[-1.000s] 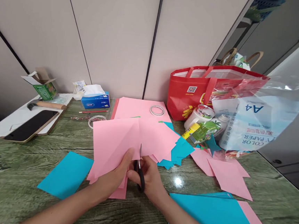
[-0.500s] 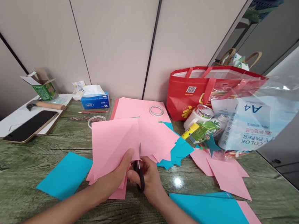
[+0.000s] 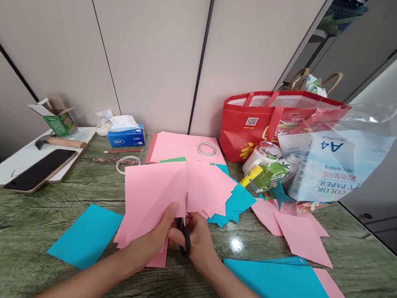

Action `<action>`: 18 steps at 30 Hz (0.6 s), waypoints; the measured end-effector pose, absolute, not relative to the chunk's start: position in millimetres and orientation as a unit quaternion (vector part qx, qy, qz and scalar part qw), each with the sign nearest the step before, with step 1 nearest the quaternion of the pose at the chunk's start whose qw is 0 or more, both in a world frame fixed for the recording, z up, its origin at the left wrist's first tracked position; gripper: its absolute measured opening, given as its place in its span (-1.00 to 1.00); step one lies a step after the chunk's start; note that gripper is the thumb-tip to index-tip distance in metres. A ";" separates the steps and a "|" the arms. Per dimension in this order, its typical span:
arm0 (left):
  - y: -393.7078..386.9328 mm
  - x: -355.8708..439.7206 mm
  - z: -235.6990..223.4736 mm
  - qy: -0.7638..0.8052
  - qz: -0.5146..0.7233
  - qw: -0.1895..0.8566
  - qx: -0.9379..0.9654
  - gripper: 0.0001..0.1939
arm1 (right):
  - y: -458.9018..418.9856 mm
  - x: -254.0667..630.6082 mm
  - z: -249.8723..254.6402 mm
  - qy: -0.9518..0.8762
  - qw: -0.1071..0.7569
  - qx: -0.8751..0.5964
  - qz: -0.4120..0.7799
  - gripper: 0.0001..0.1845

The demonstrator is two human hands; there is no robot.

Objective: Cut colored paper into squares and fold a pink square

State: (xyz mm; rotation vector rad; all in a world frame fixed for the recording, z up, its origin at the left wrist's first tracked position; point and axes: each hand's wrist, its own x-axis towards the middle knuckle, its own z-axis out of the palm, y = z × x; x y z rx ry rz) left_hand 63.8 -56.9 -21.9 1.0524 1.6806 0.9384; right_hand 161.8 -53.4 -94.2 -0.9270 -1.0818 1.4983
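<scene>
My left hand [image 3: 164, 227] pinches a pink sheet of paper [image 3: 155, 187] by its lower right part, thumb on top. In my right hand [image 3: 194, 236] is a pair of scissors [image 3: 185, 238] with black handles, fingers wrapped round the loops. The blades point away from me and lie at the sheet's right edge; how far they are apart is hard to make out. More pink paper lies under the held sheet. Just beyond the scissors spreads a fanned pile of pink pieces [image 3: 212, 187] over blue pieces [image 3: 244, 201].
A blue sheet [image 3: 88, 237] lies at the left, larger blue sheets [image 3: 277, 285] at the lower right. Behind stand a blue tissue box [image 3: 126, 135], a red bag [image 3: 237, 129], a glue stick [image 3: 251, 176] and a clear paper packet [image 3: 332, 165]. A phone [image 3: 40, 170] and hammer [image 3: 62, 142] lie left.
The held pink sheet has shifted slightly right and down, uncovering more of a green piece behind it. Both hands keep their grip, and the view has tilted a little.
</scene>
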 end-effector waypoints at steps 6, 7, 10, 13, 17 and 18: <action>-57.0 63.2 -31.2 0.674 0.394 0.449 0.434 -0.60 | -52.4 162.2 -93.1 -0.458 0.523 -0.418 0.585 -0.56; -56.8 62.9 -31.2 0.675 0.396 0.449 0.431 -0.61 | -52.3 162.3 -92.8 -0.458 0.522 -0.414 0.588 -0.56; -57.3 63.4 -28.1 0.669 0.395 0.464 0.424 -0.66 | -52.1 162.5 -92.5 -0.461 0.513 -0.409 0.598 -0.55; -58.3 65.0 -24.4 0.662 0.388 0.475 0.431 -0.69 | -52.2 162.6 -92.5 -0.460 0.508 -0.413 0.600 -0.54; -58.5 65.5 -23.4 0.668 0.396 0.474 0.415 -0.73 | -52.7 162.3 -91.0 -0.458 0.507 -0.424 0.594 -0.58; -58.3 65.2 -23.8 0.669 0.399 0.473 0.412 -0.75 | -52.8 162.2 -90.2 -0.456 0.507 -0.425 0.595 -0.58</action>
